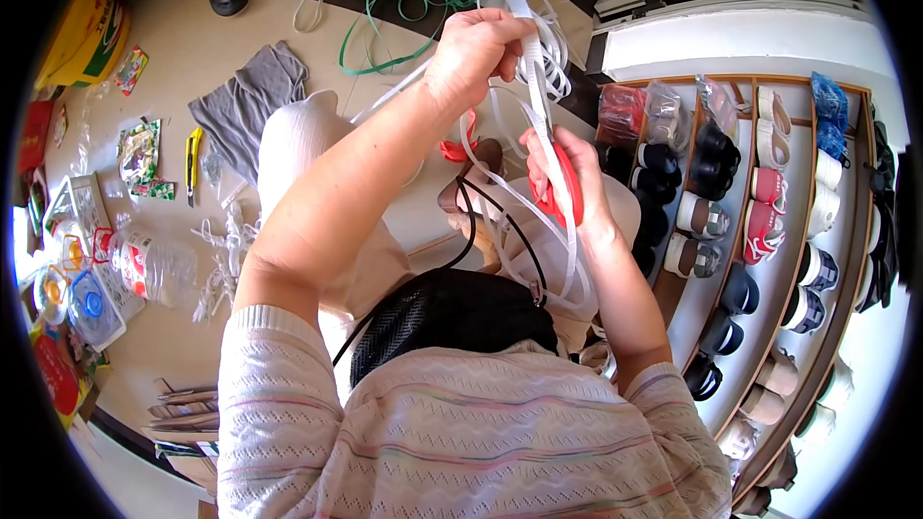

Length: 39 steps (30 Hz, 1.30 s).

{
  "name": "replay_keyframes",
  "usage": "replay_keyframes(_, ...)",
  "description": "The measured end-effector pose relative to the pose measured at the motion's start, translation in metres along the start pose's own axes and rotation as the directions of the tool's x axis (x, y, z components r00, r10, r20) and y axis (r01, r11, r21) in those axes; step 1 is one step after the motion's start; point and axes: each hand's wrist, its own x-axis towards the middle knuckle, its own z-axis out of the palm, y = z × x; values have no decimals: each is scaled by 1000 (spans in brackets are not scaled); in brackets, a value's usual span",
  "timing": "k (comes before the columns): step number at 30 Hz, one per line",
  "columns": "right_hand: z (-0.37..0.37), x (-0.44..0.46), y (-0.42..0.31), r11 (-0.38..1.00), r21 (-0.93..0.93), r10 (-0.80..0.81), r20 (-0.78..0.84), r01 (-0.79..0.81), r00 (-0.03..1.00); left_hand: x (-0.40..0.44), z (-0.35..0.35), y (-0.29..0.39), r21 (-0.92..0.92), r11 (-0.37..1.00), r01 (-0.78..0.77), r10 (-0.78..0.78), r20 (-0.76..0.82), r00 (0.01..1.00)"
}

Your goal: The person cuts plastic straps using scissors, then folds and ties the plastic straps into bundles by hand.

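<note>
My left hand (pixel 486 50) pinches white strap (pixel 535 77), right hand (pixel 569 173) grips red scissors (pixel 576 194) closer to me, blades (pixel 547 125) pointing away, long axis roughly along the strap.

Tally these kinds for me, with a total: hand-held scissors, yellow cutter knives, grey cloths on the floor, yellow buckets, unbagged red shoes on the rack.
Scissors, in the right hand: 1
Yellow cutter knife: 1
Grey cloth: 1
Yellow bucket: 1
Red shoes, unbagged on the rack: 2
Total: 6
</note>
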Motion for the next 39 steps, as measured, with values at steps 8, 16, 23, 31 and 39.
replay_keyframes(8, 3, 0, -7, 997, 60, 57, -47, -55, 997, -7, 5, -5, 26, 999, -33, 33, 4, 999)
replay_keyframes(16, 6, -2, -5, 998, 62, 30, -77, -25, 997, -11, 9, -6, 58, 997, -43, 44, -6, 999)
replay_keyframes(23, 0, 0, -3, 999, 1, 34, -50, -34, 998, -6, 4, -1, 14, 1000, -19, 18, 27, 999)
replay_keyframes(31, 3, 0, -8, 987, 154, 44, -30, -39, 999, -9, 5, -6, 56, 996, -75, 73, 31, 997)
replay_keyframes(39, -1, 2, -1, 999, -30, 9, -77, -11, 997, -9, 7, -8, 93, 995, -40, 40, 2, 999)
